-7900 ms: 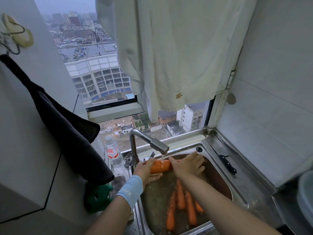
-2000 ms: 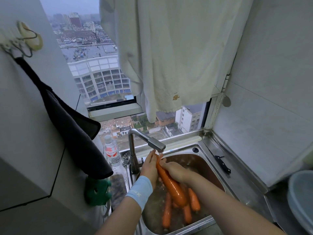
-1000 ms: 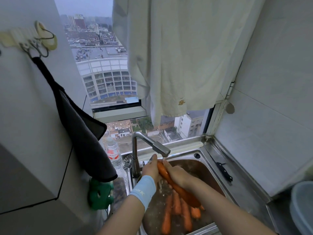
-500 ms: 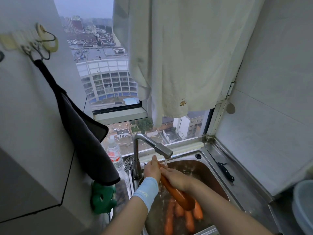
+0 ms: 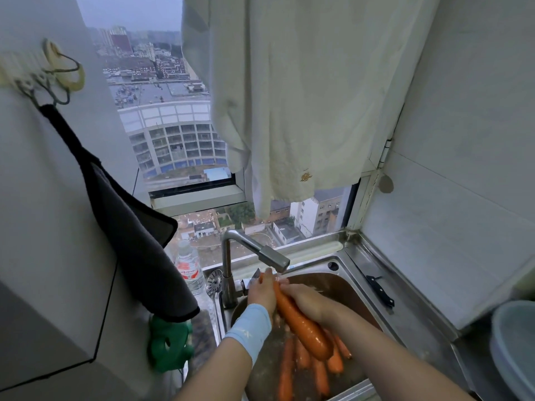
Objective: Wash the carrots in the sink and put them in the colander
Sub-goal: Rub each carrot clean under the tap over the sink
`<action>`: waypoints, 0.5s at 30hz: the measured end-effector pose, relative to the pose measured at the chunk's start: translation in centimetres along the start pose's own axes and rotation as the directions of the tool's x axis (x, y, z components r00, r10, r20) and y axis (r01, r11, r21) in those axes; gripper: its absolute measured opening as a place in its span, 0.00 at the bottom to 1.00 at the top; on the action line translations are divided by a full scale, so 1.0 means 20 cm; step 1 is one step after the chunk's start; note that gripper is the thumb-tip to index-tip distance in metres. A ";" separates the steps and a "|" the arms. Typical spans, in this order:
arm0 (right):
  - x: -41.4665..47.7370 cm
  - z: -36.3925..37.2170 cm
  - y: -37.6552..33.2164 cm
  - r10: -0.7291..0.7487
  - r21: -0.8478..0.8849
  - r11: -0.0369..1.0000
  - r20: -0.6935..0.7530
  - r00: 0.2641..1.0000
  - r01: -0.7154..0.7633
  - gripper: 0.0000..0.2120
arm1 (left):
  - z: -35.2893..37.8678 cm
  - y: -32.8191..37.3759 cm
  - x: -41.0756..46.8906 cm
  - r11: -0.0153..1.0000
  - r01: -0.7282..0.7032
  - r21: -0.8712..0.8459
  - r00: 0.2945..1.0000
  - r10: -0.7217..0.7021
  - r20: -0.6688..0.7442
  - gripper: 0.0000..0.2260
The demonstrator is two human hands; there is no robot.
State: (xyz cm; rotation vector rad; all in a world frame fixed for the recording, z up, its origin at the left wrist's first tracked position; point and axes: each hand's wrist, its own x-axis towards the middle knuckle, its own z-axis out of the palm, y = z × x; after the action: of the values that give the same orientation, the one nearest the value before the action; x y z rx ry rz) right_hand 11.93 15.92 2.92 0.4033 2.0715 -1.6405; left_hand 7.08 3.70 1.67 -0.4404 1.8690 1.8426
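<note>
A thick orange carrot (image 5: 304, 325) is held lengthwise under the steel tap (image 5: 269, 257), its thin end up at the spout. My left hand (image 5: 262, 293), with a light blue wristband, grips it from the left. My right hand (image 5: 308, 301) wraps it from the right. Several more carrots (image 5: 311, 369) lie below in the water of the steel sink (image 5: 344, 287). A pale round container (image 5: 514, 351) at the right edge could be the colander; I cannot tell.
A black-handled knife (image 5: 379, 289) lies on the sink's right ledge. A water bottle (image 5: 188, 270) and a green object (image 5: 169, 342) stand left of the sink. A dark cloth (image 5: 130, 235) hangs on the left wall, a pale curtain (image 5: 304, 96) above the window.
The carrot was turned from crosswise to lengthwise under the tap. Over the last second both hands have kept rubbing it there, and its thick end has risen slightly.
</note>
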 end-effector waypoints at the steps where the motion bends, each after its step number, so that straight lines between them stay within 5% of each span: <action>1: 0.00 0.00 0.01 0.000 -0.002 1.000 0.024 1.000 0.001 0.19 | 0.00 0.02 0.01 0.998 0.034 -0.054 0.998 -0.037 -0.054 0.21; 5: 0.01 -0.01 0.00 -0.024 -0.291 0.956 0.028 0.999 0.031 0.19 | -0.04 0.02 0.06 0.971 0.103 -0.215 0.990 -0.122 -0.077 0.19; 7: 0.00 -0.02 -0.01 -0.036 -0.286 0.957 0.013 0.999 0.038 0.15 | -0.04 0.00 0.04 0.960 0.075 -0.271 0.997 -0.074 0.011 0.11; 11: -0.01 -0.01 0.01 -0.073 -0.246 0.967 -0.040 0.996 0.061 0.11 | -0.04 -0.03 0.00 0.973 0.049 -0.225 0.986 -0.011 0.168 0.19; 15: -0.04 0.03 0.00 -0.159 -0.278 0.952 -0.080 0.984 0.132 0.12 | -0.01 0.02 0.00 0.998 -0.047 -0.034 0.999 0.047 -0.009 0.12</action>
State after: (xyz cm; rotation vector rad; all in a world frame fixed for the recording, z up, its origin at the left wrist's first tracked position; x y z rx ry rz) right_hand 12.68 15.32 3.22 0.2494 2.4136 -1.4094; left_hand 6.88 3.56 1.93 -0.4201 1.8702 1.9088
